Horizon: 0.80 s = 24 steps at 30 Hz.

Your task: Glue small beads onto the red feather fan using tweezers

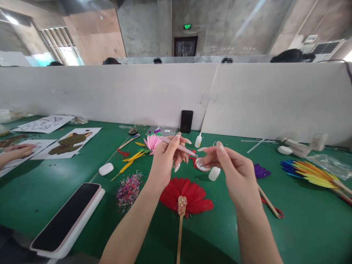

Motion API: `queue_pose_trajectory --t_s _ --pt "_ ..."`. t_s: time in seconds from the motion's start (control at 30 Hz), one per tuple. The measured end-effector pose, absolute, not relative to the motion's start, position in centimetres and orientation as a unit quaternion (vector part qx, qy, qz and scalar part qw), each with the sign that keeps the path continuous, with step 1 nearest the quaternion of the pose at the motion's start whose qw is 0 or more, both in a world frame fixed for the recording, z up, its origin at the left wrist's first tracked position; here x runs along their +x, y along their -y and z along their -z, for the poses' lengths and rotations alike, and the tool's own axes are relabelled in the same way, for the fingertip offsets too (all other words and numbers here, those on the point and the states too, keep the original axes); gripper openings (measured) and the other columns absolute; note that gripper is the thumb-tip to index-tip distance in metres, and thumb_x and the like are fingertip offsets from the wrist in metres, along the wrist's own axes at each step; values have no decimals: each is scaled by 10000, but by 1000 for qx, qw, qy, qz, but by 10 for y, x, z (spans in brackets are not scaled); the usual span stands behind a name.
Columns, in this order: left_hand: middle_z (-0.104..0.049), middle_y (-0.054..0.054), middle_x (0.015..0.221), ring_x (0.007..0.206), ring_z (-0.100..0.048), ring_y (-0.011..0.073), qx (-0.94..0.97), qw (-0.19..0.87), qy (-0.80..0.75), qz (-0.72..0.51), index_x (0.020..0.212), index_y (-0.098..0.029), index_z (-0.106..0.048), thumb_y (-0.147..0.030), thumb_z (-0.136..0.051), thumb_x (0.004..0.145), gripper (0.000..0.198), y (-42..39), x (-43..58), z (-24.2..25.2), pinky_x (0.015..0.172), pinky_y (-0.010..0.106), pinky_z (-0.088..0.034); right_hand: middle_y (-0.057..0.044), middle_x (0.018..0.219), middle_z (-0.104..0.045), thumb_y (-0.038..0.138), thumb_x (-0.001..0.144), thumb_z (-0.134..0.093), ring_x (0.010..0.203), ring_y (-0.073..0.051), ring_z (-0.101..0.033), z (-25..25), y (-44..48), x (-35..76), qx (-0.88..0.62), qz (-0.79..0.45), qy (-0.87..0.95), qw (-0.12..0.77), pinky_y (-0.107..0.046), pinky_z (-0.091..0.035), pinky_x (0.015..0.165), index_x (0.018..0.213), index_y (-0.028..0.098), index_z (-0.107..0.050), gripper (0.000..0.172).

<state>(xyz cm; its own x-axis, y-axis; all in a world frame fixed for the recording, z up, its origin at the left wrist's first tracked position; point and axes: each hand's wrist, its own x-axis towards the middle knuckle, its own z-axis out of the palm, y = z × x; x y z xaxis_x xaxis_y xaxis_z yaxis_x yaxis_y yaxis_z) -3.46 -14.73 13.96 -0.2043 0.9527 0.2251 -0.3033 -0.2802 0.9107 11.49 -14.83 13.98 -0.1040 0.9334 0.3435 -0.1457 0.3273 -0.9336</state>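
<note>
Steadily, the left hand (165,157) grips tweezers (183,148) — tip pointing right.
The right hand (236,167) curls near that tip, its hold unclear — the red fan (195,195) lies on the table (214,229) below.

Slim pink tweezers (188,151) slant down rightward, and a red feather fan (194,196) lies spread, wooden handle (180,234) nearest.

Craft workshop, shared, viewed from where I stand. One green worktable (308,227), bearing: one red feather fan (196,192); one heap of coloured bits (129,189); one small nozzle bottle (198,141); one brown animal picture (68,143) on white paper. One white partition (110,95), tops of heads (111,61) beyond. Walls (145,29), bare concrete. One lit green exit sign (187,26).
</note>
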Motion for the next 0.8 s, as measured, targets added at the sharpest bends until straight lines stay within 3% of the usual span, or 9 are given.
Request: queue_pose_trajectory --t_s 0.23,0.57,0.8 --pt "-550 -36 466 314 -392 18 435 468 -376 -671 747 -159 -629 -381 -553 859 260 147 -33 -136 326 145 -280 -36 902 -737 286 730 -733 778 -168 -683 -141 150 117 -364 -417 664 503 -260 -580 653 879 217 -718 165" --pt "-555 -43 463 311 -395 14 428 475 -376 -671 752 -147 -627 -384 -597 827 251 149 -27 -138 318 126 -267 -16 792 -722 144 799 -650 640 -111 -648 -135 151 112 -357 -172 740 544 -219 -535 598 814 174 -699 60" --pt "-561 -36 474 329 -401 16 391 479 -357 -700 740 -147 -621 -446 -568 845 321 153 -19 -137 323 118 -274 1 754 -724 142 800 -648 622 -105 -642 -133 150 107 -359 -182 697 593 -210 -528 589 779 187 -699 72"
